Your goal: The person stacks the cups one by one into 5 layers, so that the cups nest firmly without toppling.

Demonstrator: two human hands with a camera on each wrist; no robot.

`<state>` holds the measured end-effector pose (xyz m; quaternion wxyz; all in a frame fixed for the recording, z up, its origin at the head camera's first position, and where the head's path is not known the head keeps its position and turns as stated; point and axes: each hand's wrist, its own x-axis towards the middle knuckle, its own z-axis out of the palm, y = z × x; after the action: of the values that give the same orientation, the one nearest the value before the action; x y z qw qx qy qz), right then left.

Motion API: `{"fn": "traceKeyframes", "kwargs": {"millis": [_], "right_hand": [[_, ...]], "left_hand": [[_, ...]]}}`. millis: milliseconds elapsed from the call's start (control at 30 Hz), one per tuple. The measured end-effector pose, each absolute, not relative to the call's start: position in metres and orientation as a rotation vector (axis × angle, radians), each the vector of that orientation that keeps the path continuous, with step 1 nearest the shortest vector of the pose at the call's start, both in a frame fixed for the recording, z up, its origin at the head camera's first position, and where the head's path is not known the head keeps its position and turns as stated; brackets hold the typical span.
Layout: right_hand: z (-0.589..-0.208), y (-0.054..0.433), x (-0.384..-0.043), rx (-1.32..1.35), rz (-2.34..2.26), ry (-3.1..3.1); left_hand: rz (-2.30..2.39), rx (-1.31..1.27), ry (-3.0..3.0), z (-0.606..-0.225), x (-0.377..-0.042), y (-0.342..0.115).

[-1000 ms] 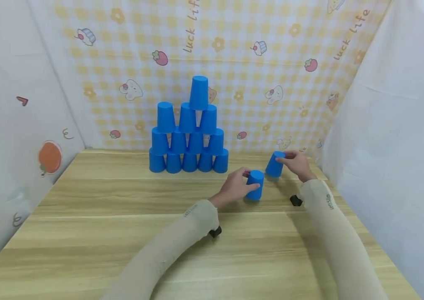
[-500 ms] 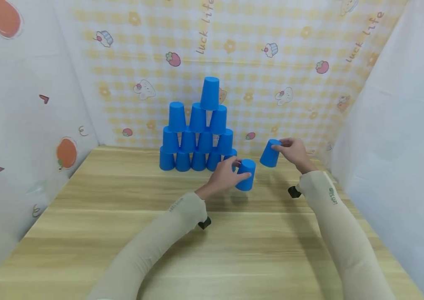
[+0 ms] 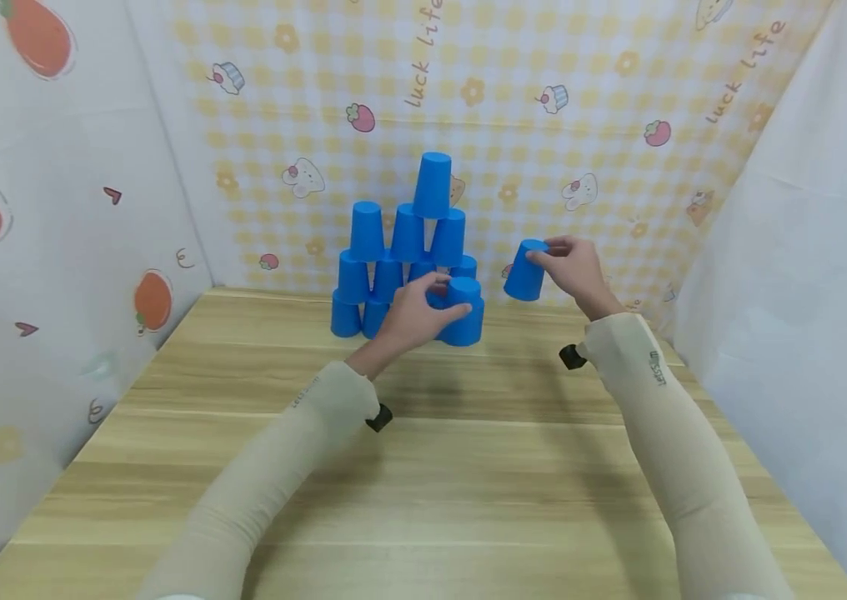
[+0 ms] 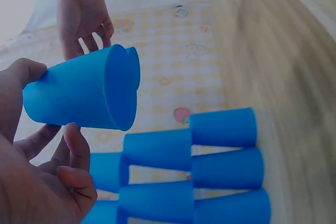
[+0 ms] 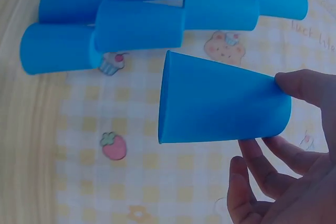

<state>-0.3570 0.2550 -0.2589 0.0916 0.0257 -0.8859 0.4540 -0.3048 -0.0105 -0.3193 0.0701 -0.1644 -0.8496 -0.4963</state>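
A stepped stack of upside-down blue cups (image 3: pixel 367 232) stands at the back of the table, with three cups in its third row and a single cup (image 3: pixel 433 185) on top. My left hand (image 3: pixel 412 317) pinches an upside-down blue cup (image 3: pixel 463 321) between thumb and fingers, in front of the stack's lower right end, which it partly hides in the head view. To the right of the stack, my right hand (image 3: pixel 576 268) grips another blue cup (image 5: pixel 223 100) near its base. That cup is raised and slightly tilted, mouth downward.
The wooden table (image 3: pixel 423 500) reaches back to a yellow checked cloth backdrop (image 3: pixel 521 142). White cloth walls (image 3: pixel 784 250) rise on both sides. A small black block shows at each wrist, under the left sleeve (image 3: pixel 378 417) and the right sleeve (image 3: pixel 572 357).
Both hands have lifted their cups off the table and carried them left and away from me, toward the stack. The head view has shifted slightly. The stacked cups stand as before.
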Motion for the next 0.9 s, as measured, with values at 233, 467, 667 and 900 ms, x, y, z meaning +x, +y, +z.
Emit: {"fn": "traceKeyframes", "kwargs": {"millis": [233,467,667,900], "right_hand": [[-0.221,0.229,-0.360,0.113,1.263,-2.631],[-0.178,0.202,-0.365,0.091,1.251,-2.582],[-0.154,0.179,-0.369,0.034,1.309,-2.544],[-0.130,0.160,-0.371,0.024,1.329,-2.496]], "left_hand": [[-1.426,-0.461,-2.498,-0.285,-0.310,-0.039],[-1.404,-0.413,-2.436,-0.254,-0.319,-0.057],[-1.374,-0.324,-2.413,-0.237,-0.331,-0.065],[-1.365,-0.202,-2.402,-0.215,-0.347,-0.079]]}}
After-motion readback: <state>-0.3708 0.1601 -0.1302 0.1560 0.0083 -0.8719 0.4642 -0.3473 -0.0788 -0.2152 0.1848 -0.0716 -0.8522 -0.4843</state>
